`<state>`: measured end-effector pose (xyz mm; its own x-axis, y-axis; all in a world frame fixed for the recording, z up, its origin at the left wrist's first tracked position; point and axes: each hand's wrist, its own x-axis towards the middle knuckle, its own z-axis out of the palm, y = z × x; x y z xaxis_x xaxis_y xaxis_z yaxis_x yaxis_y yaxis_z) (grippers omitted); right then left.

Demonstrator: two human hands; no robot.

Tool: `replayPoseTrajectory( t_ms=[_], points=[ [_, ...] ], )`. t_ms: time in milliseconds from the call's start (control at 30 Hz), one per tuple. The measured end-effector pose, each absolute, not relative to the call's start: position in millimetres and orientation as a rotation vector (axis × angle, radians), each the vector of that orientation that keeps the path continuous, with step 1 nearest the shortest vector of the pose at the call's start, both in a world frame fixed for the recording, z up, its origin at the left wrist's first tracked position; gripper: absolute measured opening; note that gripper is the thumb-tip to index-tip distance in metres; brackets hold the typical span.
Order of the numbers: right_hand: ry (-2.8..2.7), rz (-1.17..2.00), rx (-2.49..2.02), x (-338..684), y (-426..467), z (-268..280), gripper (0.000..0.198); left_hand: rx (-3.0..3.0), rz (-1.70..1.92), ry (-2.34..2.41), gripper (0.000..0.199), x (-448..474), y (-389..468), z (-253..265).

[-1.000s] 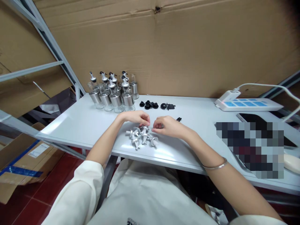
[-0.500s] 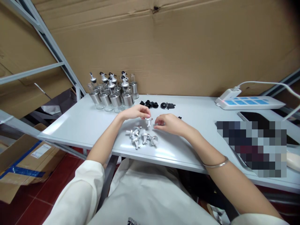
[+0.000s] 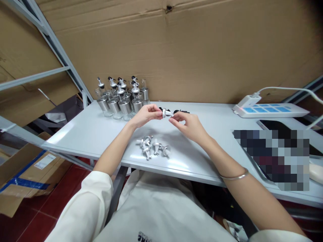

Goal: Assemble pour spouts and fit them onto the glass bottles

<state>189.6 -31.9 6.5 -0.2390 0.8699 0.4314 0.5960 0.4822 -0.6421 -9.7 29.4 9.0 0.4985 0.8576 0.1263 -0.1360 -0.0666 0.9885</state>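
Observation:
My left hand (image 3: 149, 113) pinches a silver pour spout (image 3: 166, 113) by its wide collar, with its narrow end pointing right. At that narrow end are the bent fingertips of my right hand (image 3: 188, 123); whatever they pinch is too small to make out. Below the hands lies a loose group of several silver pour spouts (image 3: 146, 148). Black stoppers (image 3: 166, 111) show partly behind the held spout. Further black parts (image 3: 179, 111) are half hidden behind my right hand.
Several glass-and-steel bottles (image 3: 125, 107), most with pour spouts fitted, stand at the back left. A white power strip (image 3: 271, 110) with a plugged-in charger lies at the back right, near a phone (image 3: 277, 129). Cardboard (image 3: 191, 50) backs the table (image 3: 83, 134).
My left hand has raised the pour spout away from me and turned it sideways. My right hand has moved up, and its fingertips are now at the narrow end.

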Motion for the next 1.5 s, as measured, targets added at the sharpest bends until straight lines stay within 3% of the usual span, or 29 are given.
replayPoseTrajectory(
  t_ms=[200,400,667,833,1500],
  points=[
    [-1.836,0.536,-1.191,190,-32,9,0.023,1.535,0.758,0.63,0.037,-7,21,12],
    [-1.882,0.585,-1.169,190,-30,8,0.026,1.652,0.57,0.609,0.046,-2,13,11],
    [-1.833,0.552,-1.19,191,-31,11,0.03,2.079,0.859,0.663,0.052,12,0,7],
    [-1.844,0.467,-1.22,193,-31,11,0.031,2.383,0.852,0.59,0.033,14,-6,12],
    [-1.859,0.486,-1.172,197,-32,18,0.032,2.665,0.963,0.65,0.033,11,-14,3]
  ],
)
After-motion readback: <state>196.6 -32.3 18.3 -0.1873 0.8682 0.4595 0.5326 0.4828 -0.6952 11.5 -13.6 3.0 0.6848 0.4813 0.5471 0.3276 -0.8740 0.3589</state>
